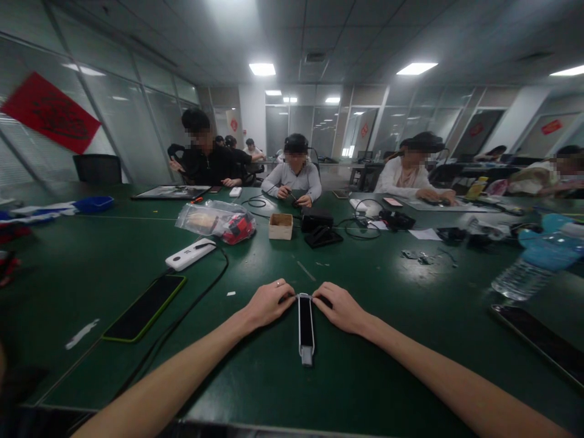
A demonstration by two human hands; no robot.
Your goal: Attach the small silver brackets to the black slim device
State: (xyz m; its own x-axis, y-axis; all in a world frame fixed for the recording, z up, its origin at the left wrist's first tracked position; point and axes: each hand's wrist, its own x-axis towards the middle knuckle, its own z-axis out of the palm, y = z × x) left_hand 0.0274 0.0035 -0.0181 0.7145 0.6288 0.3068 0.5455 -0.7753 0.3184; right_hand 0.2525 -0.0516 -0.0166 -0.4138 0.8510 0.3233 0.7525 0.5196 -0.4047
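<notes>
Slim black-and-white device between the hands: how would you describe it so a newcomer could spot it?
On the long green table, nearest the camera, the left hand and right hand meet. Between them lies a narrow black bar framed in white, its grey tip pointing toward the wearer. Unlike the corded white block farther left, it shows no cable.
</notes>
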